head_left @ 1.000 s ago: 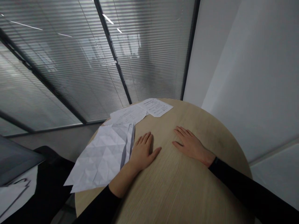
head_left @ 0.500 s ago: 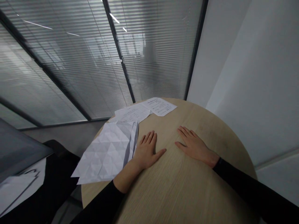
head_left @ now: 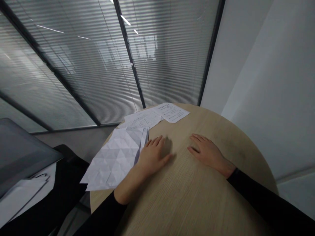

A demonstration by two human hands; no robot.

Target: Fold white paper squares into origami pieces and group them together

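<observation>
Head view, creased paper [head_left: 114,157], slanting far-right

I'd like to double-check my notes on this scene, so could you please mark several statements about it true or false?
1. The creased paper lies to the left of the left hand. True.
2. The right hand is clenched in a fist. False: its fingers are extended.
3. The table has a curved edge. True.
4. The printed sheets lie nearer the person than the creased paper. False: they lie farther away.

creased white paper [head_left: 116,152]; triangular folds; overhangs round table [head_left: 187,196] at left
</observation>
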